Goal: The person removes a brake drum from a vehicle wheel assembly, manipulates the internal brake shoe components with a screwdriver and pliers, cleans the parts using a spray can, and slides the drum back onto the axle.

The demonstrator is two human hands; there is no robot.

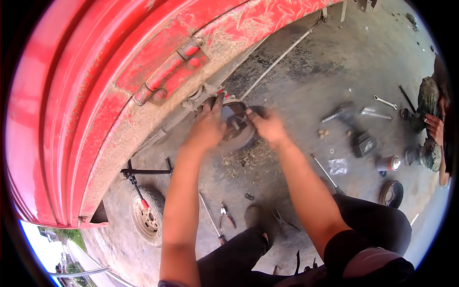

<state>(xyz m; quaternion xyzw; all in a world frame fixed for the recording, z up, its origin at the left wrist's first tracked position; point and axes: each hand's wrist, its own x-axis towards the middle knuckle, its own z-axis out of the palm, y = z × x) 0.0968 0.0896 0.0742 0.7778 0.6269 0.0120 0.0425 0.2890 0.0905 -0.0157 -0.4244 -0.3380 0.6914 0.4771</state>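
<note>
Under the edge of a red vehicle body (pixel 158 57), a round wheel brake assembly (pixel 237 138) sits at the end of the axle, with a grey hub part in its middle. My left hand (pixel 209 125) closes round its left upper edge, its fingertips dark with grime. From the right, my right hand (pixel 268 126) grips the rim with the thumb on the near side. Its other fingers are dark and slightly blurred, and partly hidden. I cannot make out which small part lies under the fingers. A thin pale cable (pixel 282 60) runs up and right behind the assembly.
A spoked-hole wheel (pixel 145 217) lies at lower left beside a black metal frame. Pliers (pixel 226 216), a screwdriver (pixel 326 173), a wrench (pixel 385 102), a black box (pixel 365 144), a spray can (pixel 388 163) and a brake drum (pixel 392 193) lie around. Another person's hand (pixel 434 128) is at far right.
</note>
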